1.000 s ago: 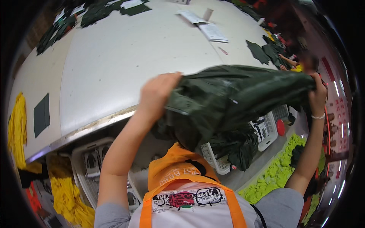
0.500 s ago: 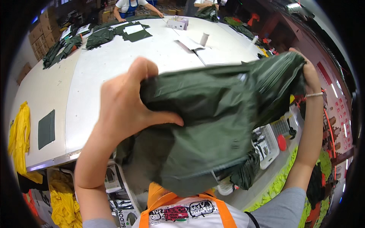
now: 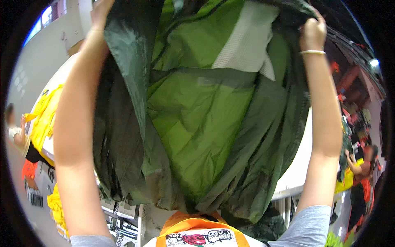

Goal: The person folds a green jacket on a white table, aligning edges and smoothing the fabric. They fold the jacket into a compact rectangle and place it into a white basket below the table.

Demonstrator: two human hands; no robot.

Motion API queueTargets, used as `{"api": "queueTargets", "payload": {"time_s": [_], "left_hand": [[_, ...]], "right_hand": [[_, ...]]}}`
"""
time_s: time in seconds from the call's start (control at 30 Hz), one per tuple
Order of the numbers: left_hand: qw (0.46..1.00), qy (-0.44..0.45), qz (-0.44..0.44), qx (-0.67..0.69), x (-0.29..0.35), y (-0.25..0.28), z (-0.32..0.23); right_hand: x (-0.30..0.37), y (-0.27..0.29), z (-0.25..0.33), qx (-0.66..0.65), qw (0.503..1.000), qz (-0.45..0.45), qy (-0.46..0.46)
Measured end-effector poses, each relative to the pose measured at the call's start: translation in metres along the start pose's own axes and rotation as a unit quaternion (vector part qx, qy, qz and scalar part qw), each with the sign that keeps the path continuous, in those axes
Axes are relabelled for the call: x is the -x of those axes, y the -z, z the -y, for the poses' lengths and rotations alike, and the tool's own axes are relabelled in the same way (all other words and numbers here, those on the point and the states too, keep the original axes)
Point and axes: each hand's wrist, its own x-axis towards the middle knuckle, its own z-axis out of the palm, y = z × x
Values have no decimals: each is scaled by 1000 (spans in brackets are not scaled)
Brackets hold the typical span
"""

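A dark green rain jacket (image 3: 201, 136) hangs spread in front of me, its lighter green inner side facing me. A pale mesh panel (image 3: 248, 37) shows near its top, above a dark band across the inside. My right hand (image 3: 313, 33) is closed on the jacket's upper right edge, arm raised. At the upper left my left hand (image 3: 101, 14) grips the other edge; its fingers are partly cut off by the frame and blurred. The jacket's lower part hangs down close to my orange-strapped apron (image 3: 193, 222).
Behind the jacket lies a white table (image 3: 294, 173), mostly hidden. Yellow garments (image 3: 45, 117) drape over its left edge. Packaged goods (image 3: 123, 222) sit below. One person (image 3: 18, 133) stands at the far left, another (image 3: 364, 168) at the far right.
Both my hands have risen and the jacket has come up with them. It was bunched sideways with its outside showing; now it hangs spread open, inside toward me. The view has tilted upward.
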Motion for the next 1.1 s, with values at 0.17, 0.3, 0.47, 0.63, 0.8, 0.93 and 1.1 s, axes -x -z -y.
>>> {"api": "queueTargets", "payload": {"time_s": [0.17,0.3,0.47,0.63,0.8,0.93,1.1], "left_hand": [[978,186,67,-62,49,-63,242],[907,125,56,-397,225,-111,326],[871,454,186,20,354,-205,326],[818,528,209,94,330,-232,301],[638,657,253,313,326,-235,317],[606,640,28,472,342,-252,329],[624,561,-27,544,344,-234,309]], "right_hand": [[146,-64,-179,115,991,68,23],[337,-20,-252,151,918,300,-209],[454,34,-265,156,865,322,-351],[426,41,-203,54,878,183,-439],[404,71,-140,47,873,145,-463],[432,117,-106,75,830,148,-533],[452,149,-97,269,742,383,-479]]}}
